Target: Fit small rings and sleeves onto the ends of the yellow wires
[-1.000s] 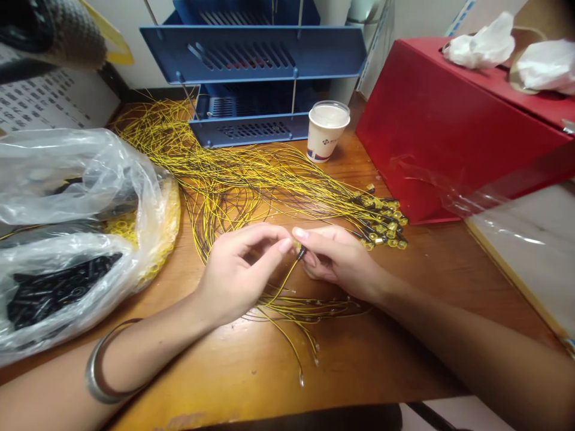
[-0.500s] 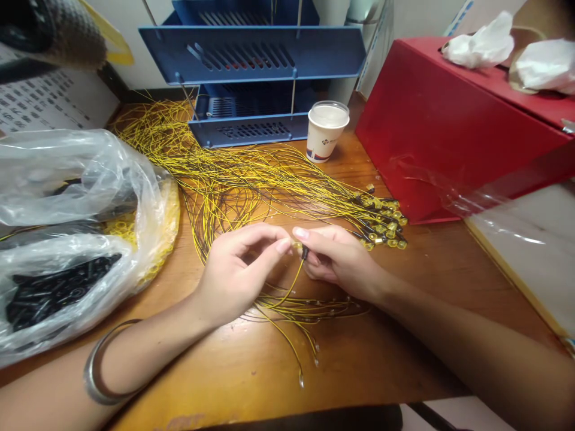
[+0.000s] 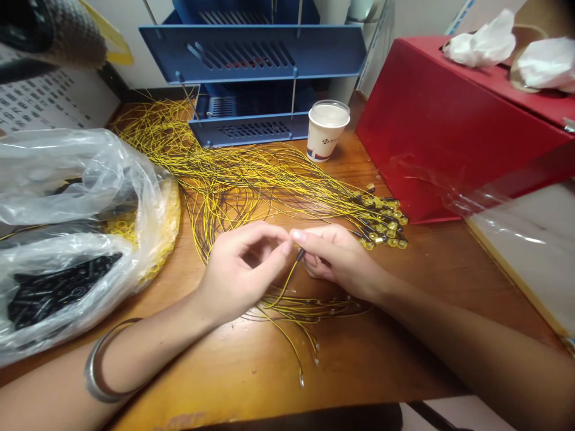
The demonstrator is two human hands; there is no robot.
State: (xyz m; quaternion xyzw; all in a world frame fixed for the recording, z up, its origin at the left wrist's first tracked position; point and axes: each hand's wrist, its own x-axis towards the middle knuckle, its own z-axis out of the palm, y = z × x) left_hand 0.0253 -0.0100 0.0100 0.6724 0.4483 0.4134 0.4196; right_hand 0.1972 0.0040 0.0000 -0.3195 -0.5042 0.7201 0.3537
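My left hand (image 3: 242, 272) pinches with thumb and index finger against the tips of my right hand (image 3: 339, 254). Between them is a small indicator light with a black holder (image 3: 300, 255). Its yellow cap is mostly hidden by the fingertips. A yellow-and-black wire (image 3: 288, 280) runs down from the holder. Below the hands lies a bunch of similar wires (image 3: 309, 311), with small clear LED bulbs (image 3: 301, 379) at their ends. To the right of my right hand rests a pile of capped indicator lights (image 3: 386, 224) on long wires.
Clear plastic bags at left hold black holders (image 3: 58, 287) and yellow caps (image 3: 157, 251). Long yellow-and-black wires (image 3: 251, 170) spread across the wooden table (image 3: 224, 383). Behind stand a blue rack (image 3: 256, 54), a paper cup (image 3: 327, 131) and a red box (image 3: 440, 131).
The black holder has tilted, its wire end swinging slightly left and down. The fingertips have closed together over the yellow cap, which showed between them before.
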